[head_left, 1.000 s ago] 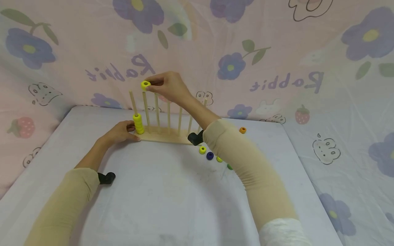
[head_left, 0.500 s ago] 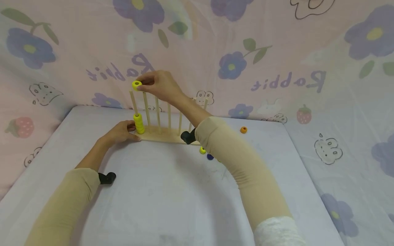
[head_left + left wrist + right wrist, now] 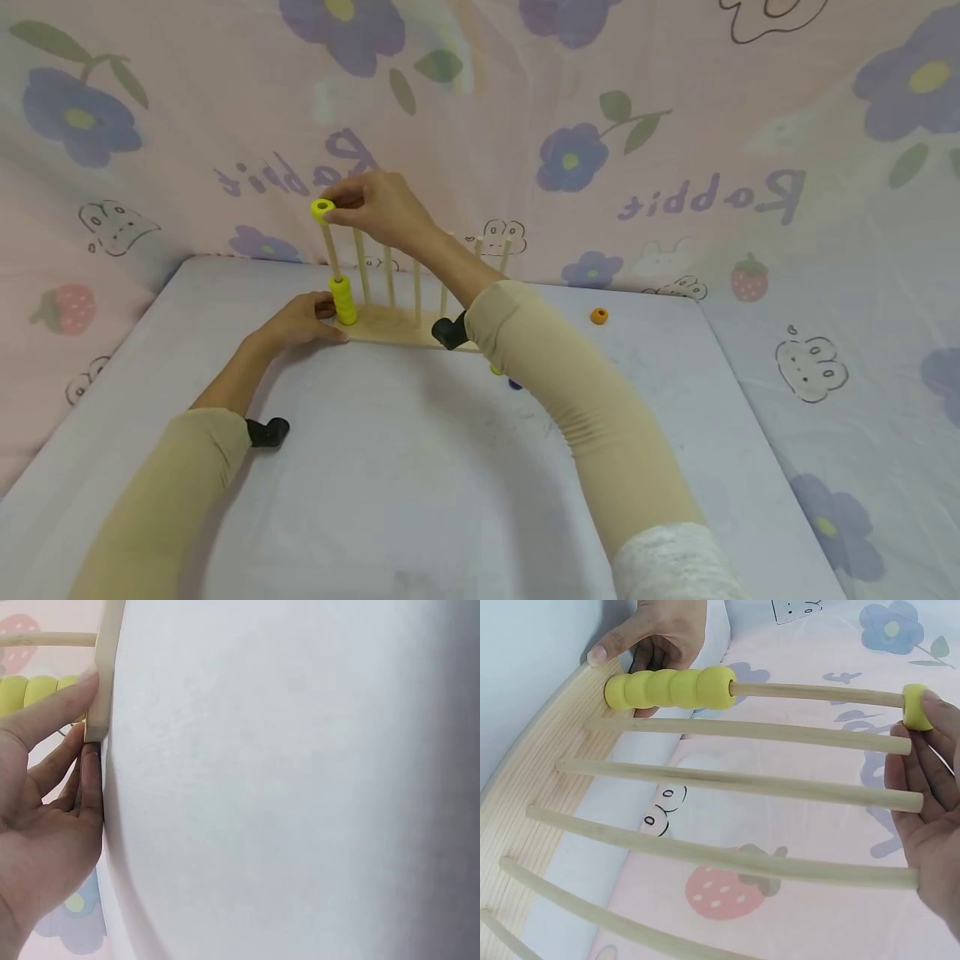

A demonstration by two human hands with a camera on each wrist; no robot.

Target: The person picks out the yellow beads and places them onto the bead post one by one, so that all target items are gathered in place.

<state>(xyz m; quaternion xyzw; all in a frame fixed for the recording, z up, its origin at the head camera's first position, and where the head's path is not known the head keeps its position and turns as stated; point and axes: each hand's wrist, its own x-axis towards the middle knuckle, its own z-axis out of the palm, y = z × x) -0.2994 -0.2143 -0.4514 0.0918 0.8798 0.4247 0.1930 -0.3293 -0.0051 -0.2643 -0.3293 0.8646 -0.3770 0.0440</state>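
Note:
My right hand pinches a yellow bead between thumb and fingers. The bead sits at the top end of the leftmost peg of a wooden peg stand; the right wrist view shows the peg's tip meeting it. Lower on that same peg, several yellow beads are stacked against the base. My left hand grips the left end of the base, its thumb on the board and its fingers around the end. Bare pegs stand in a row to the right.
An orange bead lies on the white table right of the stand. Near the right forearm, a yellow bead and a dark blue bead are partly covered. A patterned cloth hangs behind.
My right hand has carried the yellow bead left, from above the second peg to the leftmost peg's top. The forearm now covers more loose beads. My left hand keeps its grip on the base.

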